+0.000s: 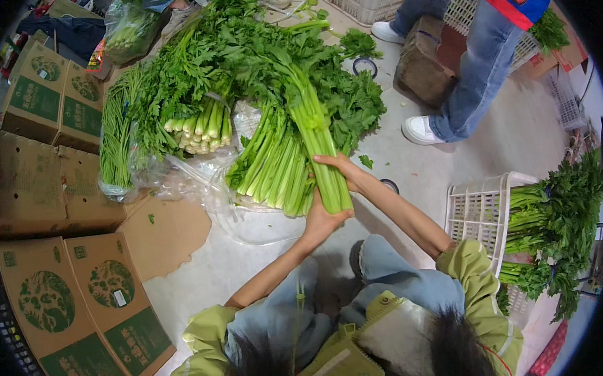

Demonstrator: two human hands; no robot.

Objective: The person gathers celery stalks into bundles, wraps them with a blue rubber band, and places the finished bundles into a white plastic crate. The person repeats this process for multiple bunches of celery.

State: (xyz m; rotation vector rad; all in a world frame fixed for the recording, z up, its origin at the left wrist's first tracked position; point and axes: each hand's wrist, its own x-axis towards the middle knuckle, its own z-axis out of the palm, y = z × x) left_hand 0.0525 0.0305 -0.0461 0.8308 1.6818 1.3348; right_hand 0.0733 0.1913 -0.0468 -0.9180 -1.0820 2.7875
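Both hands hold one bunch of celery point(315, 131), its pale stalk ends toward me and its leaves lying away over the pile. My left hand point(324, 218) is closed round the butt end from the left and below. Higher up, my right hand point(338, 168) wraps the stalks from the right side. Just left of this bunch, a heap of loose celery stalks point(268, 166) lies on clear plastic on the floor. Behind it are more leafy bunches point(203, 127) with whitish cut ends, and thin green stems point(117, 127) lie at the left.
Cardboard boxes point(47, 296) line the left side, with a flat cardboard piece point(165, 232) beside them. A white crate point(481, 210) of celery stands at right. A person in jeans point(482, 70) is at upper right near a brown block point(425, 60). Tape rolls point(365, 67) lie on the floor.
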